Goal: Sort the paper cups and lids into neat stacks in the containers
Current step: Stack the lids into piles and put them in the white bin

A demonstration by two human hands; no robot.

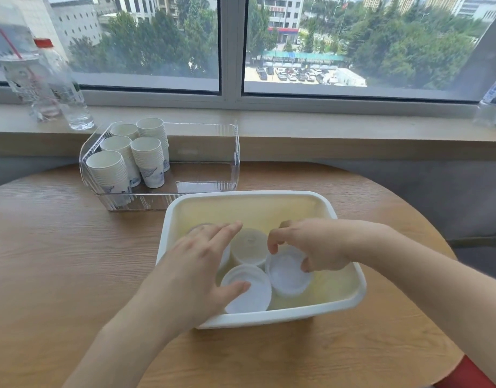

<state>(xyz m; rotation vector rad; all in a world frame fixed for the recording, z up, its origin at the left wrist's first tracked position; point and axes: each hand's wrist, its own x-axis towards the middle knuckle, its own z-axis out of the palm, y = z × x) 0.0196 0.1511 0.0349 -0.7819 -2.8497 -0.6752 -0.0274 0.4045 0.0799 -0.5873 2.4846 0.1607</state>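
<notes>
Wooden table [73,261], white tub [353,298]. Right hand [314,245] pinches lid stack [288,275]; left hand [196,270] flat, fingers straight, steadying neighbouring stack [248,292]. Square edges before letting go.

Round wooden table [59,261]: clear container [207,186], white tub [269,317].

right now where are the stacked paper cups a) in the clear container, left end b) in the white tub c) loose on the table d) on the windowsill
a: the paper cup stacks stand at the left end of the clear container; the white tub holds lids.
</notes>
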